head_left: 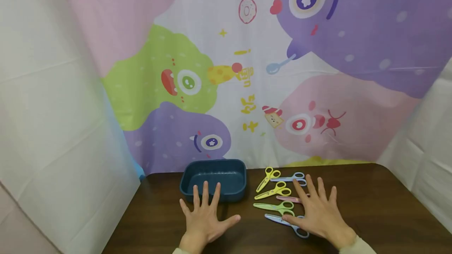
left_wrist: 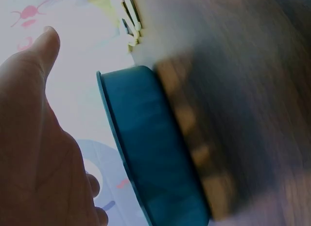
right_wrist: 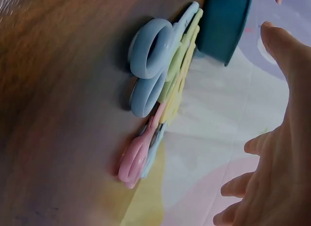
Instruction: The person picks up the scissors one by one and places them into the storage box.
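My left hand (head_left: 204,218) hovers with fingers spread in front of a dark teal rectangular basin (head_left: 213,197); nothing is in its grasp. The right hand (head_left: 320,213), fingers also spread, hangs over the right side of a group of scissors and holds nothing. Nearest to it lie blue scissors (head_left: 279,219), green scissors (head_left: 272,207) and pink scissors (head_left: 287,199), whose handles it partly covers in the head view. Behind these are yellow scissors (head_left: 265,196), a second yellow pair (head_left: 263,182) and another blue pair (head_left: 284,178). The right wrist view shows the blue handles (right_wrist: 150,51) close up.
A dark brown wooden table (head_left: 381,207) bears everything. At its back hangs a cloth (head_left: 261,89) printed with cartoon monsters. White cloth walls (head_left: 70,109) stand at both sides. The basin (left_wrist: 150,143) stands left of the scissors, by the back edge.
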`<act>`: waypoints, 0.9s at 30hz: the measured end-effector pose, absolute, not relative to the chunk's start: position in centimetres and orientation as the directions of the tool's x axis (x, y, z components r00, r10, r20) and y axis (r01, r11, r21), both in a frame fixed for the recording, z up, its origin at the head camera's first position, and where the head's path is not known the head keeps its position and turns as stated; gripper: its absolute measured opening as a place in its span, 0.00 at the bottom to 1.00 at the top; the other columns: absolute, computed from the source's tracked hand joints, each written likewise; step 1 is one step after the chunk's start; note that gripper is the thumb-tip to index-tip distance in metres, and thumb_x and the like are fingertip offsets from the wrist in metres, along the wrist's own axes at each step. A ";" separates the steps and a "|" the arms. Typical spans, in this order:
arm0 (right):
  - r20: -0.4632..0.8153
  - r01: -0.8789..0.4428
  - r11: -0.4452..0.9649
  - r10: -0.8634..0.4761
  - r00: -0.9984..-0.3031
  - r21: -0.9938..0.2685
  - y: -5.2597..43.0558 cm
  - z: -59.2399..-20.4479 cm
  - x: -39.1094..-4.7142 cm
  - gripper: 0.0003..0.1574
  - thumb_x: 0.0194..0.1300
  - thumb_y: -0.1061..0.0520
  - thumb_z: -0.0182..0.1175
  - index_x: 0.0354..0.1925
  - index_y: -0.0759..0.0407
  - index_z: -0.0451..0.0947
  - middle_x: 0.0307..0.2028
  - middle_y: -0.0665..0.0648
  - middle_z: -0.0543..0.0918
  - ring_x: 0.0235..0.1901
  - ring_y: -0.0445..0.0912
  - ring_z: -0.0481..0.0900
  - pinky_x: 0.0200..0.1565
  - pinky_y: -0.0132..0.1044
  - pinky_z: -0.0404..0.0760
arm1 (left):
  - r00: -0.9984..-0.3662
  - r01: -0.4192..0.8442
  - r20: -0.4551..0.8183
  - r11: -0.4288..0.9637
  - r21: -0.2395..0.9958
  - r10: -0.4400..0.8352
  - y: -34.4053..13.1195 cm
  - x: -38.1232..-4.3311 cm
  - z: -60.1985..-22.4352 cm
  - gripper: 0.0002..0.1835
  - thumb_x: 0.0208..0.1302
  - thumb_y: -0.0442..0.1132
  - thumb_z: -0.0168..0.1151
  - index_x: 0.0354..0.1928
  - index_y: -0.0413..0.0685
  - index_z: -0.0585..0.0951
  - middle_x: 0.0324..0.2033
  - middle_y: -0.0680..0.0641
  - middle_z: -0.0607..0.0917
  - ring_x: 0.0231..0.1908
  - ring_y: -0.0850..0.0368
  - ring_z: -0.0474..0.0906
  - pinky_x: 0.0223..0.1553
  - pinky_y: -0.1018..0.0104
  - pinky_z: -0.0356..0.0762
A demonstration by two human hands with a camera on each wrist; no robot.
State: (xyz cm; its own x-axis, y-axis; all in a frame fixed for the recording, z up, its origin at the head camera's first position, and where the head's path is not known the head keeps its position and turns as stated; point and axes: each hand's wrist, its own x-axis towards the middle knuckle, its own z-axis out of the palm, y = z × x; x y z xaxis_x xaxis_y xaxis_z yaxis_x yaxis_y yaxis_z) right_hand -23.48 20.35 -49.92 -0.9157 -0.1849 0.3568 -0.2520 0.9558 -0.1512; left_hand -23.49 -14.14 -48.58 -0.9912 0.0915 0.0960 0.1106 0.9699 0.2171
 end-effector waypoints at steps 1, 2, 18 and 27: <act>0.354 -0.260 0.954 -0.193 -0.915 -0.149 20.4 -49.9 -23.5 0.71 0.48 0.12 0.61 0.77 0.53 0.63 0.75 0.74 0.60 0.73 0.79 0.53 0.62 0.85 0.45 | -0.991 0.115 0.094 0.969 0.220 0.096 -14.1 -23.5 -48.4 0.62 0.48 0.92 0.42 0.82 0.72 0.47 0.83 0.45 0.43 0.81 0.33 0.36 0.65 0.15 0.28; 0.354 -0.269 0.952 -0.203 -0.913 -0.147 20.4 -49.8 -23.5 0.71 0.48 0.12 0.60 0.77 0.53 0.63 0.75 0.74 0.61 0.73 0.79 0.54 0.62 0.85 0.46 | -0.991 0.118 0.091 0.968 0.221 0.100 -14.1 -23.5 -48.3 0.62 0.48 0.91 0.43 0.82 0.72 0.47 0.83 0.45 0.43 0.81 0.33 0.35 0.65 0.16 0.29; 0.245 -0.351 0.912 -0.298 -0.923 -0.214 18.8 -49.1 -24.4 0.67 0.53 0.15 0.60 0.79 0.49 0.61 0.76 0.74 0.59 0.74 0.78 0.52 0.62 0.83 0.50 | -0.982 0.167 0.104 0.979 0.117 0.156 -14.5 -23.8 -47.5 0.63 0.47 0.92 0.40 0.82 0.71 0.48 0.83 0.45 0.45 0.81 0.35 0.37 0.68 0.19 0.41; 0.199 -0.342 0.908 -0.299 -0.933 -0.241 17.2 -48.6 -25.1 0.71 0.50 0.12 0.59 0.80 0.48 0.59 0.78 0.71 0.57 0.74 0.77 0.55 0.63 0.79 0.57 | -0.962 0.222 0.182 0.972 0.076 0.205 -14.9 -24.1 -46.9 0.61 0.48 0.92 0.41 0.82 0.72 0.50 0.82 0.44 0.50 0.80 0.34 0.42 0.67 0.21 0.50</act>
